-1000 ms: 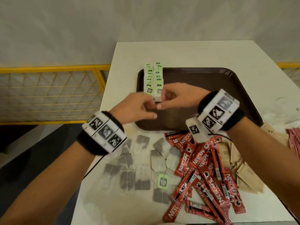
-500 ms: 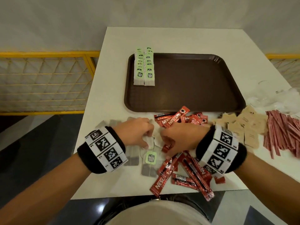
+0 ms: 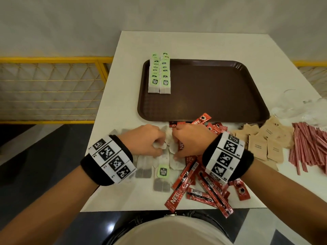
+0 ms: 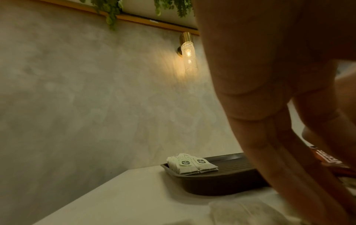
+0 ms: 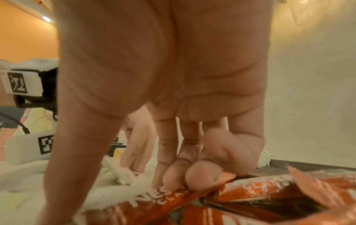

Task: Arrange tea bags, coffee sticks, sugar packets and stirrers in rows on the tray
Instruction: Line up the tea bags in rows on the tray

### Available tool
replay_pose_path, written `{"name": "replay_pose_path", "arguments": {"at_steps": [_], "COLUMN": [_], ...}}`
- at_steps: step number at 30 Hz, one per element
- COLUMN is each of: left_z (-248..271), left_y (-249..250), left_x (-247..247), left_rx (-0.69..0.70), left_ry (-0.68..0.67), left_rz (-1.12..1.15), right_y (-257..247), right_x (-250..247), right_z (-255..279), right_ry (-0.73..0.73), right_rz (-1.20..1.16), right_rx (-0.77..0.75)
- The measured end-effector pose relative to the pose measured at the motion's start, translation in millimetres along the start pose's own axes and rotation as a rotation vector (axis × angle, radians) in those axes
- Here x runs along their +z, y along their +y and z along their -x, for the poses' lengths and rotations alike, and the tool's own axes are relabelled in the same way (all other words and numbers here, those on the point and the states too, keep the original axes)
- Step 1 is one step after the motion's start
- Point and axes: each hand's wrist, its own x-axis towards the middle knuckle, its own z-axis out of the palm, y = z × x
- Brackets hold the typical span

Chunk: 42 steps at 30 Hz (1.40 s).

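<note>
A brown tray [image 3: 212, 96] lies on the white table, with two rows of green-tagged tea bags [image 3: 160, 76] along its left side, also seen in the left wrist view as tea bags [image 4: 192, 166]. In front of the tray lie loose tea bags [image 3: 161, 177]. Both hands are down in that pile. My left hand [image 3: 159, 144] pinches a white tea bag with curled fingers. My right hand [image 3: 174, 149] grips another between thumb and fingers, and its fingertips [image 5: 173, 175] rest on a red coffee stick [image 5: 154, 201].
Red coffee sticks [image 3: 194, 183] are heaped under and right of my right wrist. Brown sugar packets [image 3: 265, 145], red-striped stirrers [image 3: 311, 145] and clear plastic wrap [image 3: 300, 110] lie further right. A yellow railing [image 3: 53, 89] runs past the table's left edge.
Both hands left the tea bag rows on the tray and came back to the loose pile at the table's front. There they have closed on tea bags.
</note>
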Motion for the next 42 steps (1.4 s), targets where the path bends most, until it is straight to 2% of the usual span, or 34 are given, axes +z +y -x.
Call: {"name": "replay_pose_path", "arguments": {"at_steps": [4,7,10,15,17,19,25,32,35,38,42], "left_z": [7.7,13.2,13.4,7.8,4.4,1.7,2.8,-5.8,-14.8,-28.2,-52.9], "left_y": [-9.4,-16.9,-22.9,-22.7,-24.5,-28.5,-35.2,-46.6,-54.9,-64.4,-77.5], "left_x": [-7.7,-16.0,-27.8,-49.3,-55.0,-58.7,-63.4,-62.6,-63.0,-64.0,-69.0], "left_rx": [-0.015,-0.079,-0.146,-0.207,-0.215,-0.207,-0.090,-0.112,-0.137,-0.173,-0.214], "left_ry": [0.069,0.169,0.228,0.239,0.250,0.268,0.331,0.347,0.385,0.411,0.436], "left_rz": [0.187,0.398,0.573,0.897,0.921,0.887,0.582,0.750,0.801,0.784,0.761], "right_y": [-3.6,-2.0,6.8,28.7,36.4,41.6,46.7,47.1,53.5,62.4,75.3], "right_x": [0.3,-4.6,-14.9,-29.5,-32.8,-33.6,-34.5,-46.7,-46.6,-46.9,-55.2], "right_z": [-0.7,0.2,0.3,-0.9,-2.0,-2.9,-1.9,-14.7,-31.4,-50.8,-77.3], "right_ry": [0.031,0.070,0.104,0.156,0.104,0.049,0.085,0.255,0.316,0.289,0.179], "right_rz": [0.024,-0.045,-0.225,-0.655,-0.834,-0.915,-0.942,-1.226,-1.238,-1.188,-1.177], "right_rx": [-0.027,-0.030,-0.004,0.096,0.127,0.131,0.082,0.049,0.094,0.152,0.214]}}
